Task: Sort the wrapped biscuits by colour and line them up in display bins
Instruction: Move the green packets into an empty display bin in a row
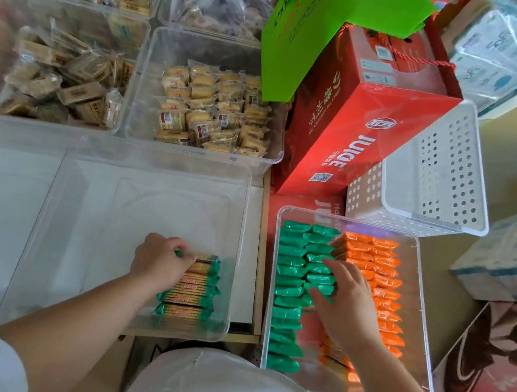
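Observation:
A clear bin [419,314] at the right holds green-wrapped biscuits [288,291] in rows on its left side and orange-wrapped biscuits [388,284] on its right. My right hand [347,301] lies over the middle rows, fingers on green packs. A second clear bin [71,232] in front of me holds a short row of green-ended biscuit packs [195,292] along its right wall. My left hand [158,259] is curled at the far end of that row, gripping the top pack.
Clear bins of pale wrapped biscuits [210,108] and brown ones [63,82] stand behind. A red carton [359,124], a green bag [322,24] and a white perforated basket [440,172] crowd the back right. Boxed goods [515,261] stand at the right.

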`<state>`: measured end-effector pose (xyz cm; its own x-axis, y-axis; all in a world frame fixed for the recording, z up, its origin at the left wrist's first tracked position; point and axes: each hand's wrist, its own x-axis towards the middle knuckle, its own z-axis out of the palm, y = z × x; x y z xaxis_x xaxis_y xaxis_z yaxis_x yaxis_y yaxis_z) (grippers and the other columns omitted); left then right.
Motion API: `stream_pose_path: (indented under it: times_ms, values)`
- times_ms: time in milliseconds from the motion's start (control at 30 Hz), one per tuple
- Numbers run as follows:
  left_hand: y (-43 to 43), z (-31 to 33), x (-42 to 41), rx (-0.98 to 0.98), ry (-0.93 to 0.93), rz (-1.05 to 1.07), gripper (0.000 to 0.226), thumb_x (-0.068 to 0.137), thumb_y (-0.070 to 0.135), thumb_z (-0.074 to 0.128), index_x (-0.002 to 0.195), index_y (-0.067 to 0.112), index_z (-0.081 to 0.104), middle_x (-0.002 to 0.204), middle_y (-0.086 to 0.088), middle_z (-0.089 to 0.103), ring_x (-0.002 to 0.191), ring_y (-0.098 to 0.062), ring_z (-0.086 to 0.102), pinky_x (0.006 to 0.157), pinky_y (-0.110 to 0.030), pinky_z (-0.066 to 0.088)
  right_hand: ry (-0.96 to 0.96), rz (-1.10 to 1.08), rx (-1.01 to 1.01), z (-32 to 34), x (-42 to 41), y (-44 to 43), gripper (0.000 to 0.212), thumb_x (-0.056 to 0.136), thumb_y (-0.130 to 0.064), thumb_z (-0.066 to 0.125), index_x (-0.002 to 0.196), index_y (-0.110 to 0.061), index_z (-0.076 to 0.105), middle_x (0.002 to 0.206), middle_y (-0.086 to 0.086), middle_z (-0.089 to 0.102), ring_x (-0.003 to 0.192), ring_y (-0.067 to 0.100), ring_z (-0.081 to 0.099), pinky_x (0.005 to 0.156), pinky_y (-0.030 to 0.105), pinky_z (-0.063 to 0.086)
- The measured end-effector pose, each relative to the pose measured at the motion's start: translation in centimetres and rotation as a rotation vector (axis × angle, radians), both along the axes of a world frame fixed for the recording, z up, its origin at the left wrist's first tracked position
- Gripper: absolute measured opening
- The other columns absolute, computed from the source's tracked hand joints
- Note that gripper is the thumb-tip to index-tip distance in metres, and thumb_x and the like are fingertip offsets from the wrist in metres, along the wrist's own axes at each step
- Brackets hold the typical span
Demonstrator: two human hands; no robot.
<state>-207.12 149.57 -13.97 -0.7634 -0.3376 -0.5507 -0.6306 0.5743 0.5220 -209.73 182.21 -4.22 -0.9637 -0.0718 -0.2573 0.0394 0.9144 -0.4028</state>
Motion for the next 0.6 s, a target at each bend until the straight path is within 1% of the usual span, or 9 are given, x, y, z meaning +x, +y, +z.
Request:
stream_pose_path:
  times_ms: [67,167,267,333,400,467,500,533,600]
  values:
    - [0.6,0.7,0.0,-0.097,0.012,-0.090,0.026,0.089,0.052,0.067,0.107,0.034,0.072,0.116,0.003,0.063,0.099,-0.019,0.062,0.082,-0.039,0.056,-0.048,0.117,0.159,-0.4,-0.4,1.6,0.077,0.082,-0.039,0.078,0.150,-0.026,0.044,0.151,-0.007,0.044,0.138,0.021,0.039,0.113,0.041,0.035]
    - [2.5,3.0,-0.1,-0.194,0.080,-0.153,0.032,0.093,0.049,0.064,0.119,0.030,0.066,0.125,0.004,0.060,0.112,-0.022,0.057,0.089,-0.043,0.053,-0.113,0.235,0.275,-1.5,-1.0,3.2,0.097,0.077,-0.054,0.074,0.158,-0.032,0.026,0.163,-0.012,0.024,0.150,0.018,0.021,0.119,0.042,0.023]
    - [5.6,6.1,0.1,-0.191,0.297,-0.169,0.044,0.094,0.043,0.064,0.132,0.022,0.060,0.135,0.001,0.058,0.125,-0.023,0.051,0.104,-0.045,0.046,-0.136,0.338,0.327,-2.7,-1.8,3.8,0.109,0.075,-0.055,0.074,0.161,-0.033,0.010,0.167,-0.011,0.010,0.154,0.018,0.007,0.122,0.042,0.013]
    - [8.2,7.9,0.6,-0.199,0.450,-0.303,0.057,0.092,0.042,0.067,0.141,0.018,0.052,0.142,-0.003,0.054,0.132,-0.025,0.048,0.110,-0.045,0.041,-0.113,0.377,0.346,-3.5,-2.2,4.0,0.113,0.075,-0.060,0.074,0.161,-0.030,0.006,0.167,-0.008,0.011,0.153,0.019,0.006,0.121,0.043,0.011]
    - [10.7,8.4,1.1,-0.264,0.455,-0.477,0.075,0.090,0.056,0.059,0.152,0.022,0.036,0.156,-0.007,0.039,0.143,-0.029,0.036,0.118,-0.049,0.032,-0.067,0.413,0.358,-4.0,-2.6,4.2,0.112,0.076,-0.068,0.068,0.161,-0.028,0.007,0.163,-0.004,0.017,0.150,0.023,0.010,0.121,0.045,0.011]
    - [12.5,8.5,1.3,-0.380,0.307,-0.613,0.086,0.087,0.073,0.036,0.159,0.031,0.017,0.168,-0.008,0.011,0.154,-0.034,0.011,0.123,-0.053,0.008,-0.022,0.459,0.364,-4.7,-2.8,4.5,0.107,0.076,-0.073,0.065,0.159,-0.026,0.017,0.158,0.000,0.024,0.147,0.026,0.014,0.120,0.048,0.011]
    - [13.2,8.3,1.3,-0.421,0.230,-0.658,0.090,0.084,0.079,0.027,0.160,0.035,0.009,0.169,-0.006,-0.004,0.155,-0.034,-0.004,0.121,-0.055,-0.004,0.003,0.481,0.358,-5.1,-2.9,4.6,0.104,0.074,-0.074,0.067,0.156,-0.025,0.026,0.156,0.001,0.029,0.146,0.027,0.016,0.118,0.049,0.011]
    - [13.8,8.2,1.4,-0.443,0.185,-0.702,0.090,0.082,0.081,0.025,0.160,0.039,0.006,0.168,-0.003,-0.014,0.154,-0.033,-0.015,0.119,-0.058,-0.012,0.020,0.497,0.347,-5.4,-2.9,4.8,0.101,0.071,-0.074,0.070,0.152,-0.024,0.035,0.152,0.002,0.035,0.145,0.027,0.019,0.117,0.050,0.011]
    - [15.0,8.1,1.5,-0.484,0.188,-0.793,0.085,0.085,0.079,0.031,0.159,0.042,0.011,0.167,0.001,-0.018,0.152,-0.029,-0.024,0.116,-0.064,-0.018,0.045,0.520,0.324,-6.3,-3.2,5.1,0.100,0.062,-0.073,0.077,0.143,-0.021,0.047,0.146,0.001,0.046,0.145,0.027,0.026,0.115,0.052,0.012]
